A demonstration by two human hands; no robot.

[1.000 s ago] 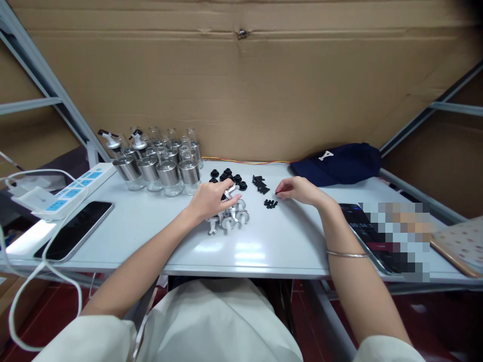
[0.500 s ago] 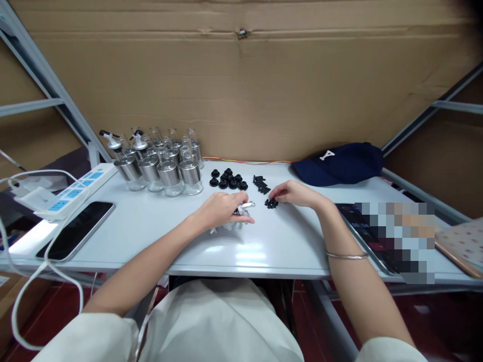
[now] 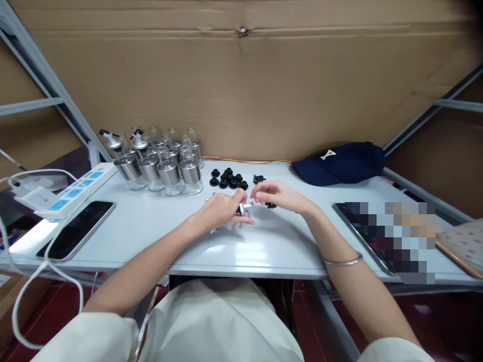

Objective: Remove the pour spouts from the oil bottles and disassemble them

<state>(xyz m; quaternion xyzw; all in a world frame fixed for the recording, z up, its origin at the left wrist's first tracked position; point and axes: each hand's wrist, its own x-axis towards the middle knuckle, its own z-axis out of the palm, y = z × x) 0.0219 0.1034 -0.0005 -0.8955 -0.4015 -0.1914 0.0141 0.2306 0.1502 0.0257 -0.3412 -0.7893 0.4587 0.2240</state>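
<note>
My left hand (image 3: 221,208) is closed around a silver pourer spout (image 3: 247,206), its shiny end sticking out past the thumb. More silver parts (image 3: 213,231) show partly below that hand. Just to the right, my right hand (image 3: 281,195) has its thumb and fingertips pinched close to the spout's end; whatever sits between them is too small to make out. Behind its wrist lies a cluster of tiny black pieces (image 3: 270,205), partly covered. Flat black levers (image 3: 259,179) lie beyond the fingers, and several round black stoppers (image 3: 228,178) are grouped to their left.
Several glass bottles with steel bands (image 3: 169,173) stand at the back left, two topped by pourers (image 3: 140,143). A power strip (image 3: 75,191) and a phone (image 3: 77,231) are on the left. A navy cap (image 3: 339,163) and another device (image 3: 362,236) lie right.
My right hand has moved left from the tiny black pieces to the spout in my left hand. The left hand stays in nearly the same place, the spout slightly turned.
</note>
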